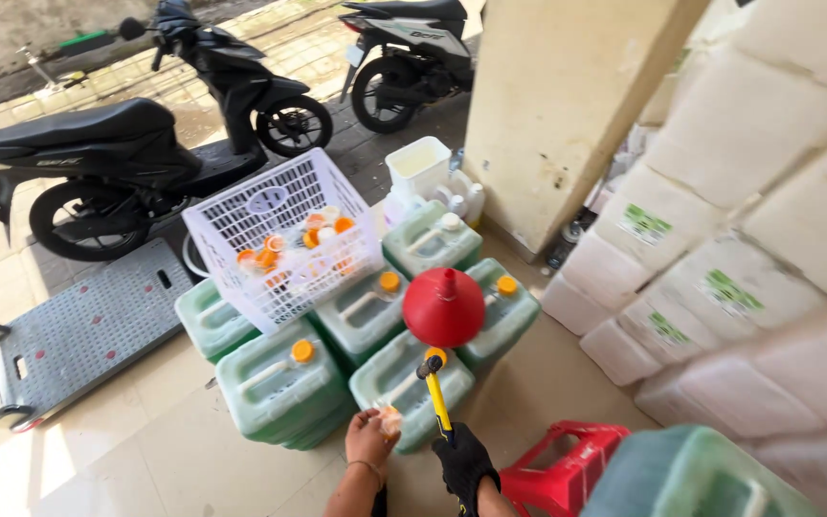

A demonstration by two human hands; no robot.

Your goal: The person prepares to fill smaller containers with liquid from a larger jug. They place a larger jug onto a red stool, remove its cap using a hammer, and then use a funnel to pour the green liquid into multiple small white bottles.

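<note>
Nearest the camera, two hands work at the bottom edge of the view, just in front of a green jug (412, 385) that lies on the floor. Left of that jug, the bare left hand (369, 438) has its fingers pinched shut on a small clear and orange cap (390, 418), held just over the jug's near end. Right of it, the gloved right hand (463, 461) grips the yellow handle of a mallet (437, 394), fingers wrapped tight, with the dark head raised over the jug's orange cap. A red funnel (443, 306) sits mouth down just behind the mallet head, resting on the cluster of green jugs.

Further left of the jug, a white basket (284, 235) holding loose orange caps leans on the back row of jugs, and a grey hand cart (88, 325) lies flat on the floor beyond it. Right of the jug stand a red stool (567, 469) and a wall of stacked pale jugs (748, 220).

By the look of it, the step in hand is sealing: a cap is being seated and tapped home. The next move seems to call for setting the cap square on the spout, keeping the left fingers clear, then a short, straight tap.
</note>
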